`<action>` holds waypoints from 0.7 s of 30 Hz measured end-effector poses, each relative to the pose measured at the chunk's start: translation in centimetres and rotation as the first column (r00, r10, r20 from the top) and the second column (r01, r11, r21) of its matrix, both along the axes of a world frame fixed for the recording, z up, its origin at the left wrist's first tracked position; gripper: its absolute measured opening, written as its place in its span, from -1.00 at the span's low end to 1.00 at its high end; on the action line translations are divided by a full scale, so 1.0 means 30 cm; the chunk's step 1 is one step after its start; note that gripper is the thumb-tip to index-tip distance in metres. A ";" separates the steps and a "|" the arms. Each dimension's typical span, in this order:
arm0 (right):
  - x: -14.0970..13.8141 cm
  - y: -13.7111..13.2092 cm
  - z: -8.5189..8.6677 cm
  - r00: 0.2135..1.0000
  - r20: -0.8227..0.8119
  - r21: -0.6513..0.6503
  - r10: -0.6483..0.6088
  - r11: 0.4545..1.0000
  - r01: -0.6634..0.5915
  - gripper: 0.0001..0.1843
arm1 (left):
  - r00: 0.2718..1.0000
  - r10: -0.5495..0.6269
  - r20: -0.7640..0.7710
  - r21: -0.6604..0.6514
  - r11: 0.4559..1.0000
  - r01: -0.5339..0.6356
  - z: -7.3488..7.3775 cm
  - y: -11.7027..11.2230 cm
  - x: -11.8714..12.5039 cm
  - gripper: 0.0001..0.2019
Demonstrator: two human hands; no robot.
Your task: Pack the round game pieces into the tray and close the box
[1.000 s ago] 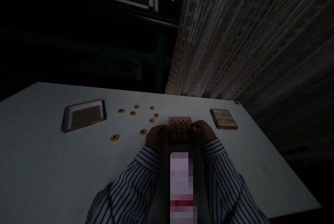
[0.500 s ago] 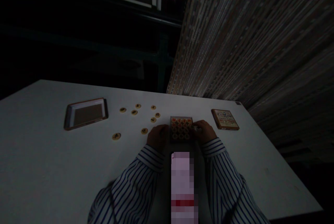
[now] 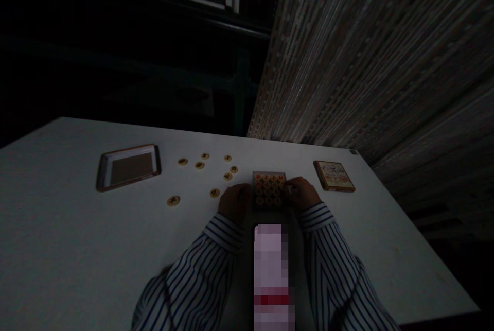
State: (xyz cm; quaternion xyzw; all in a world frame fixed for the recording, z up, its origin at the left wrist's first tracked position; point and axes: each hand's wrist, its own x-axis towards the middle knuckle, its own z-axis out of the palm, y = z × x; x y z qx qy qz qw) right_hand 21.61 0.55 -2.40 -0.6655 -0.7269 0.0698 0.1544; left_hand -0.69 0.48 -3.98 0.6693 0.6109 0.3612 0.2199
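Note:
A small box of Chinese chess pieces lies on the white table in front of me. Round pieces with red characters fill it in rows. At its left side is my left hand, fingers curled in against the box's edge. My right hand is closed at the opposite side, its fingertips at the right edge. Dim light hides the exact finger contact. Left of the box, several loose pieces with dark characters are scattered, among them one piece close to my left hand and another further out.
A shallow rectangular tray rests at the table's left. Toward the right lies a flat printed box lid or case. Between my forearms is a lit phone. A string curtain hangs beyond the table's far right edge.
Both hands keep their places at the sides of the box. The view has shifted very slightly; the pieces, tray and phone stay put on the table.

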 end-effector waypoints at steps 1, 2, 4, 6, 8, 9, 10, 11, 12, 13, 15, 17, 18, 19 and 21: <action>-0.001 -0.001 0.000 1.000 -0.001 0.005 -0.005 1.000 0.005 -0.69 | 1.000 -0.003 0.002 0.003 1.000 0.003 0.000 0.000 -0.001 -0.74; -0.003 -0.002 0.000 1.000 -0.003 0.009 -0.012 1.000 0.012 -0.69 | 1.000 -0.005 0.003 0.007 1.000 0.005 0.000 0.000 -0.001 -0.74; -0.006 -0.004 0.001 1.000 -0.009 0.016 -0.027 1.000 0.027 -0.70 | 1.000 -0.005 -0.001 0.011 1.000 0.005 0.002 0.001 -0.002 -0.76; -0.006 -0.005 0.002 0.999 -0.015 0.016 -0.030 0.999 0.030 -0.71 | 1.000 -0.001 -0.009 0.012 1.000 0.001 0.004 0.000 -0.002 -0.77; -0.004 -0.005 0.003 1.000 -0.014 0.015 -0.023 1.000 0.023 -0.70 | 1.000 0.001 -0.019 0.010 1.000 0.000 0.005 0.000 -0.001 -0.76; -0.002 -0.004 0.004 1.000 -0.011 0.010 -0.016 1.000 0.016 -0.70 | 1.000 0.000 -0.023 0.011 1.000 0.000 0.005 0.000 -0.001 -0.76; 0.000 -0.003 0.005 1.000 -0.008 0.005 -0.009 1.000 0.009 -0.69 | 1.000 -0.001 -0.029 0.013 1.000 0.001 0.004 0.000 -0.001 -0.76; 0.001 -0.002 0.005 1.000 -0.005 -0.002 -0.003 1.000 0.003 -0.67 | 0.999 0.003 -0.035 0.017 1.000 -0.002 0.003 0.001 -0.001 -0.76; 0.002 -0.002 0.006 1.000 -0.001 -0.012 0.001 1.000 -0.001 -0.67 | 0.999 0.004 -0.041 0.020 1.000 -0.003 0.002 0.001 -0.001 -0.76; 0.003 -0.001 0.006 1.000 0.002 -0.021 0.002 1.000 -0.002 -0.66 | 0.999 0.004 -0.046 0.023 1.000 -0.003 0.001 0.002 -0.001 -0.76; 0.001 -0.001 0.006 1.000 0.004 -0.017 -0.008 1.000 0.008 -0.67 | 0.999 -0.003 -0.053 0.024 1.000 0.004 0.000 0.003 -0.002 -0.76; -0.001 -0.003 0.006 1.000 -0.001 0.006 -0.025 1.000 0.025 -0.69 | 0.998 -0.012 -0.055 0.024 1.000 0.013 0.002 0.003 -0.002 -0.76; -0.002 -0.004 0.006 0.999 -0.008 0.021 -0.031 0.999 0.031 -0.70 | 0.999 -0.010 -0.053 0.025 1.000 0.011 0.003 0.003 -0.002 -0.75; -0.002 -0.005 0.006 0.999 -0.018 0.033 -0.032 0.999 0.032 -0.70 | 0.999 -0.005 -0.052 0.025 1.000 0.006 0.004 0.003 -0.001 -0.75; 0.000 -0.004 0.005 0.999 -0.043 0.047 -0.020 0.999 0.023 -0.72 | 0.999 0.001 -0.048 0.022 1.000 0.000 0.004 0.002 -0.001 -0.75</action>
